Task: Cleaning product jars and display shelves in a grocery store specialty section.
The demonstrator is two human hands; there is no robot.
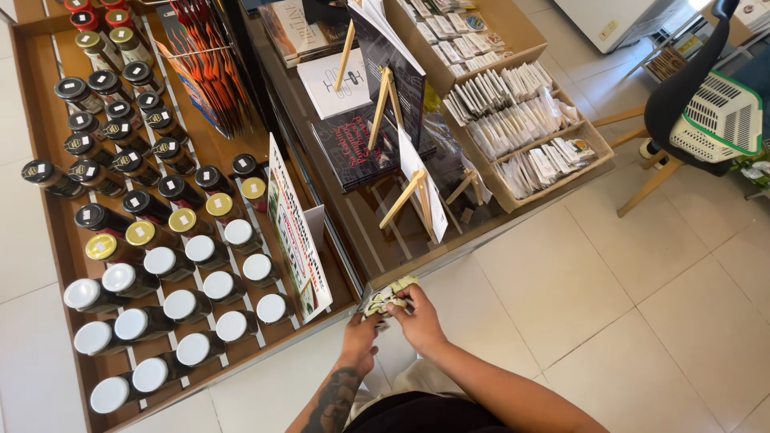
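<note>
Both my hands meet at the near corner of a dark display table (377, 240). My right hand (419, 319) pinches a small crumpled green and white cloth (387, 294) against the table's corner. My left hand (360, 338), on a tattooed forearm, is curled just below the cloth and touches its lower edge. The fingers of both hands are closed around the cloth.
Left of my hands a wooden tray (48, 208) holds several rows of jars with black, gold and white lids. A leaning printed card (295, 232), wooden easels with booklets (385, 104) and a cardboard box of small packets (521, 120) stand on the table. A chair (682, 104) stands far right on the tiled floor.
</note>
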